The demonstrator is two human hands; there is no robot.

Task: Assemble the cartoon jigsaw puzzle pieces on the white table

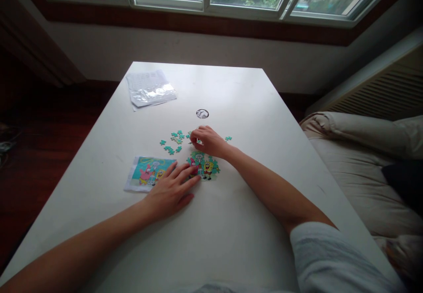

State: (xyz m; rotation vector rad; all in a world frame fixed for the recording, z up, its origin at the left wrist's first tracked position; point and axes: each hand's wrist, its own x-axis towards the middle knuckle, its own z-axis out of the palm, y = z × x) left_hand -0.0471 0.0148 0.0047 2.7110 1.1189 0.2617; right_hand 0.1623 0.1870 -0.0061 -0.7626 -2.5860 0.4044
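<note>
A partly assembled cartoon jigsaw [205, 166] lies on the white table [231, 222]. My left hand [172, 190] rests flat and open, fingertips touching the jigsaw's left edge. My right hand [207, 141] is curled beyond the jigsaw, its fingers pinched over the loose teal pieces [174, 141]; what they hold is hidden. A printed reference picture [148, 173] lies just left of my left hand. One stray piece [228, 138] sits to the right of my right hand.
A clear plastic bag on paper [150, 89] lies at the table's far left. A round cable hole [202, 113] is in the tabletop beyond the pieces. A bed with pale bedding [363, 165] runs along the right. A window wall stands behind.
</note>
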